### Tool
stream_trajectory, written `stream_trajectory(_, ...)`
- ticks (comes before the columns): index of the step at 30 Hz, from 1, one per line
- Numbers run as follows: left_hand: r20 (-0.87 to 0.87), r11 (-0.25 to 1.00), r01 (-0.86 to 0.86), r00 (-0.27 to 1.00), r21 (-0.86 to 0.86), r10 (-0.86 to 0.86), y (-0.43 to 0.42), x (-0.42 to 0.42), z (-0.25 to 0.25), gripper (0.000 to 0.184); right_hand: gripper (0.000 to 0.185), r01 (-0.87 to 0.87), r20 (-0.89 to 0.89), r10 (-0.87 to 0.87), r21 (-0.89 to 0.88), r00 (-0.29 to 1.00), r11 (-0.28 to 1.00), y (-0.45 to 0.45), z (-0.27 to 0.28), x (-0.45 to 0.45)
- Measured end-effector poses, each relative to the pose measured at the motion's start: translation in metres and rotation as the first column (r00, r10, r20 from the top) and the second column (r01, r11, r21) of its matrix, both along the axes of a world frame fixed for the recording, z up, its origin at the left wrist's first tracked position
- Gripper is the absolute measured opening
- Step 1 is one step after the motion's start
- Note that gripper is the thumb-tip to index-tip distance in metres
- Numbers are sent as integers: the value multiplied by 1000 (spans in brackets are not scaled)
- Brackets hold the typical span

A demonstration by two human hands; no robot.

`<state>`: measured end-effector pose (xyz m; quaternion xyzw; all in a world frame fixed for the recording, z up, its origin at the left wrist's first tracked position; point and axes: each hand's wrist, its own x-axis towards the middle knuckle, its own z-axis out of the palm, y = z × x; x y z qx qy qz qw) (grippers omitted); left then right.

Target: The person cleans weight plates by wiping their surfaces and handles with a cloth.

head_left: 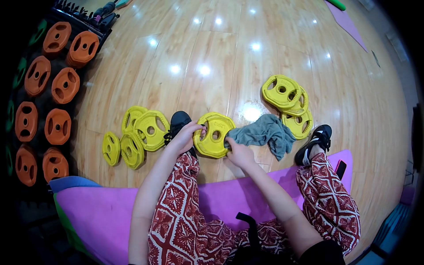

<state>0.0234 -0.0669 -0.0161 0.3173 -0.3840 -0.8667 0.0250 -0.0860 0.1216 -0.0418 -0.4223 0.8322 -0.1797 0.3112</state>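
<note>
A yellow weight plate [212,121] with a round centre hole is held between my two hands, in front of the wooden floor. My left hand [189,134] grips its left side, fingers closed at the handle slot. At the plate's right edge, my right hand [240,154] is closed on a grey-green cloth [260,134], pressing a bunched end of it against the rim. The rest of the cloth trails right across the floor. Several yellow plates [151,130] lie left of my left shoe, and a few more [282,92] overlap beyond the cloth.
Orange plates [58,126] hang on a dark rack at the left. My black shoes [179,121] flank the work area. A purple mat [101,207] lies under my legs, with a phone [340,169] on its right end. Another mat [346,22] is at the upper right.
</note>
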Motion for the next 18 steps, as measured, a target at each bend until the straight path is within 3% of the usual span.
stream_trajectory(2, -13, 1000, 11, 1000, 5, -11, -1, 1, -1, 14, 47, 39, -71, -34, 63, 997, 997, -6, 12, -16)
stream_trajectory(4, -29, 1000, 25, 999, 8, -25, 0, 1, 1, 13, 51, -14, -119, 14, -1, 993, 1000, -5, 9, -22)
stream_trajectory(10, 24, 1000, -15, 1000, 11, 14, 2, 0, 8, 14, 43, 77, -31, -77, 2, 997, 997, -3, 11, -1)
stream_trajectory(12, -32, 1000, 23, 999, -5, -24, 0, 1, 3, 14, 38, 135, -12, -136, -62, 991, 989, -2, 3, 6)
stream_trajectory(18, 37, 1000, -9, 999, -19, 10, 4, -3, 9, 14, 34, 41, 31, -42, 19, 999, 999, 4, 9, 12)
